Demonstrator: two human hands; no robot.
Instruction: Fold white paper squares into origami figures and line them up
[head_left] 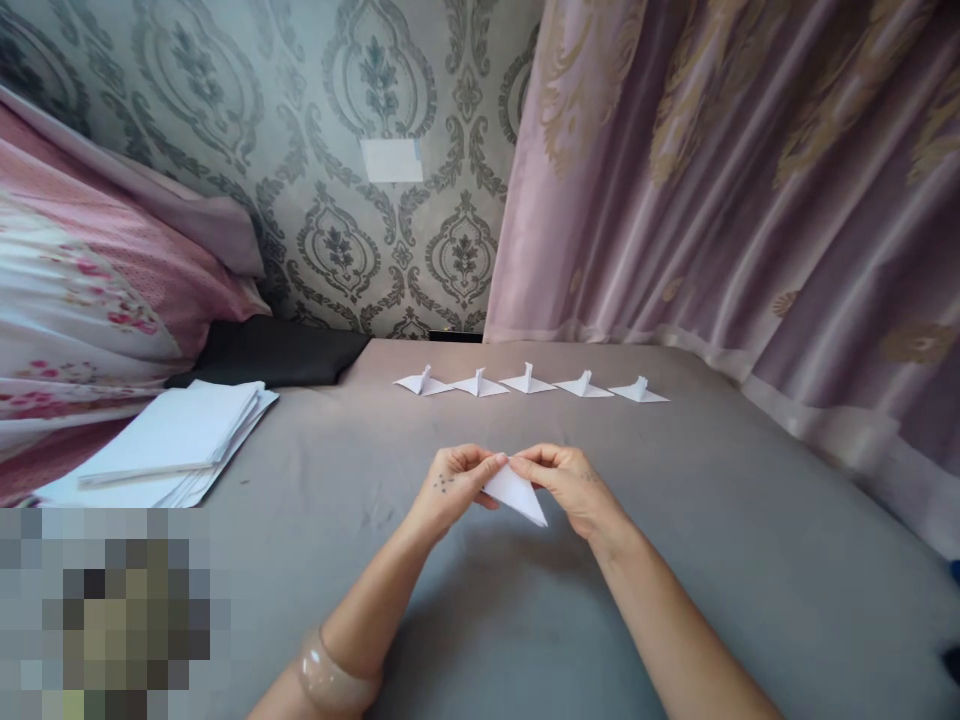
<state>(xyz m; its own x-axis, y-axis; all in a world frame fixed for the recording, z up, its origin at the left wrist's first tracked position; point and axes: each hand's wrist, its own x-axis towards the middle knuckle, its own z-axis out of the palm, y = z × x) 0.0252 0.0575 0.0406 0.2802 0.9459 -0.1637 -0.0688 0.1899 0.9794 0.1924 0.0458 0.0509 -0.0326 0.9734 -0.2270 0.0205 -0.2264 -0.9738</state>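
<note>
Between my two hands is a piece of folded white paper (517,493), held just above the grey surface with a pointed end slanting down to the right. My left hand (459,480) pinches its upper left edge between thumb and fingers. From the other side, my right hand (559,475) grips the top edge, thumb close to the left thumb. The fingertips behind the paper are partly hidden. Farther back, several folded paper figures (528,380) sit in a row, each with a flat pointed base and a small upright part.
Stacked white paper sheets (169,435) lie at the left, in front of a dark folded item (281,352). A grey sheet-covered surface (337,560) spreads under everything. Pink curtains (675,200) hang at the right, floral fabric (82,300) at the left. A blurred patch covers the lower left corner.
</note>
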